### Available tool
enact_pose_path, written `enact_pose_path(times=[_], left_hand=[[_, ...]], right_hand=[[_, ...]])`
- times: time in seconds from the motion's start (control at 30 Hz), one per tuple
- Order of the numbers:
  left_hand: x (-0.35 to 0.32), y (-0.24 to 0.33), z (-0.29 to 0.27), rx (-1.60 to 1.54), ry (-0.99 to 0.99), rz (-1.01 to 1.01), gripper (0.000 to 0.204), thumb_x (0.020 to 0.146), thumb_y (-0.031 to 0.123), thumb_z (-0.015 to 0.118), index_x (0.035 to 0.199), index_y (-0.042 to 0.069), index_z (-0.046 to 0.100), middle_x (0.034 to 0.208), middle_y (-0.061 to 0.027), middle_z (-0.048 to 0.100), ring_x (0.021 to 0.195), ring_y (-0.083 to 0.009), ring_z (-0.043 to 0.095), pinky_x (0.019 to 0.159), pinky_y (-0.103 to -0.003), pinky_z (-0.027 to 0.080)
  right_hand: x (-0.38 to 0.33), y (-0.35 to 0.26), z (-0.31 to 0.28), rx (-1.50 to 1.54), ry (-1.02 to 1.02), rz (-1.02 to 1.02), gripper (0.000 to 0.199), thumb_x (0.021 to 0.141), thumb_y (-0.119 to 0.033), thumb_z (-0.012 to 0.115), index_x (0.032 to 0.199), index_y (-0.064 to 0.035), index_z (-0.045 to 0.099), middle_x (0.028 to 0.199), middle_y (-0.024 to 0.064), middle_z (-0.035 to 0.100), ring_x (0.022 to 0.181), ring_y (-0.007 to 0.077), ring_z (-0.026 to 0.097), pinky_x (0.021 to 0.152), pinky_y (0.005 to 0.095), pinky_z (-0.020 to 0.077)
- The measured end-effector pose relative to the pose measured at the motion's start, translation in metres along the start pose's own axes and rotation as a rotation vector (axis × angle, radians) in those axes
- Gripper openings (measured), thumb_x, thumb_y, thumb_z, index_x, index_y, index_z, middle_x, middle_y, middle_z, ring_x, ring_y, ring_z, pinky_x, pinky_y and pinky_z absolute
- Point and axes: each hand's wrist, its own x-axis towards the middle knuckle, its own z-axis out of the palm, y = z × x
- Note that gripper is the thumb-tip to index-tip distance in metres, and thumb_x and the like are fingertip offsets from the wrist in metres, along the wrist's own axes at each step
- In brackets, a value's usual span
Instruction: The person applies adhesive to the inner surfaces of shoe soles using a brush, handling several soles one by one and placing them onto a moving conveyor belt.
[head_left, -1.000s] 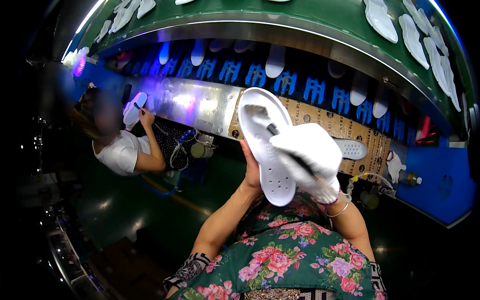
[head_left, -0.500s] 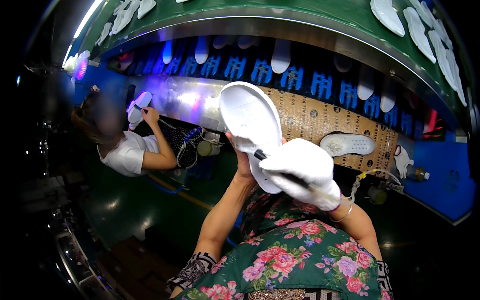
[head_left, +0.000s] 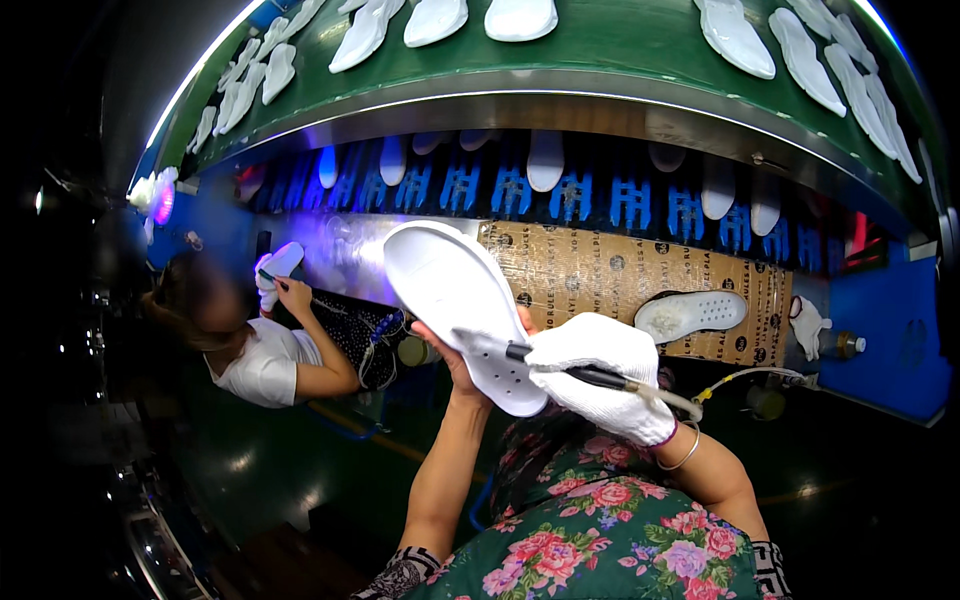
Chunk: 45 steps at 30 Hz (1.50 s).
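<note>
A white shoe sole [head_left: 445,275] is tilted in front of me, its broad end up and to the left. Round holes show in its lower part. From beneath and behind, my bare left hand [head_left: 455,362] grips it, with most fingers hidden by the sole. My right hand [head_left: 625,350], in a white knit glove, is closed round a black pen-shaped tool [head_left: 518,351]. The tool's front end is over the sole's middle; whether it touches cannot be made out. A pale tube [head_left: 690,405] trails from its rear.
Cardboard [head_left: 560,275] on the bench carries another sole [head_left: 690,316]. Rightward are a white glove [head_left: 806,327] and a bottle [head_left: 848,345]. Blue racks [head_left: 510,195] stand behind, below a green conveyor [head_left: 600,50] bearing several white soles. A co-worker [head_left: 275,355] at left holds a sole.
My view has shifted, showing more of the green conveyor. The held sole has moved left and tilted, so its holes show more clearly. My right hand still grips the pen-shaped tool.
</note>
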Motion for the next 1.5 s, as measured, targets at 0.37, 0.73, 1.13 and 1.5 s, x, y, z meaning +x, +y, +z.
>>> enact_pose_path(times=[0.37, 0.73, 1.13, 1.5], left_hand=[[0.020, -0.003, -0.006, -0.140, -0.225, -0.128, 0.124, 0.054, 0.102, 0.039, 0.114, -0.005, 0.052, 0.096, -0.0186, 0.060, 0.086, -0.0323, 0.062, 0.069, -0.044, 0.056], [0.033, 0.002, -0.010, -0.110, -0.138, 0.073, 0.121, 0.056, 0.101, 0.038, 0.121, 0.000, 0.052, 0.098, -0.0172, 0.060, 0.086, -0.0342, 0.060, 0.071, -0.046, 0.054], [0.043, 0.018, -0.018, -0.183, -0.176, 0.044, 0.114, 0.061, 0.098, 0.040, 0.127, 0.005, 0.048, 0.094, -0.0174, 0.058, 0.084, -0.0342, 0.062, 0.066, -0.047, 0.056], [0.061, 0.051, -0.002, -0.046, -0.267, -0.260, 0.115, 0.065, 0.096, 0.041, 0.133, 0.003, 0.047, 0.098, -0.0252, 0.063, 0.079, -0.0345, 0.069, 0.061, -0.042, 0.061]], right_hand=[[-0.007, -0.004, 0.006, 0.034, 0.012, -0.012, 0.015, 0.074, -0.006, 0.079, 0.089, -0.0088, 0.075, 0.090, 0.0071, 0.073, 0.079, 0.0226, 0.071, 0.073, 0.0320, 0.0556], [-0.013, -0.004, 0.010, 0.036, 0.027, 0.010, 0.018, 0.074, -0.001, 0.077, 0.091, -0.0049, 0.074, 0.085, 0.0087, 0.072, 0.079, 0.0226, 0.070, 0.072, 0.0327, 0.0540], [-0.009, 0.008, 0.015, -0.058, 0.086, 0.004, 0.021, 0.076, -0.004, 0.078, 0.096, -0.0067, 0.074, 0.092, 0.0090, 0.073, 0.084, 0.0228, 0.070, 0.076, 0.0330, 0.0551], [0.000, 0.008, 0.022, -0.172, -0.042, -0.115, 0.022, 0.075, -0.003, 0.076, 0.096, -0.0068, 0.072, 0.093, 0.0097, 0.072, 0.083, 0.0262, 0.069, 0.074, 0.0341, 0.0546]])
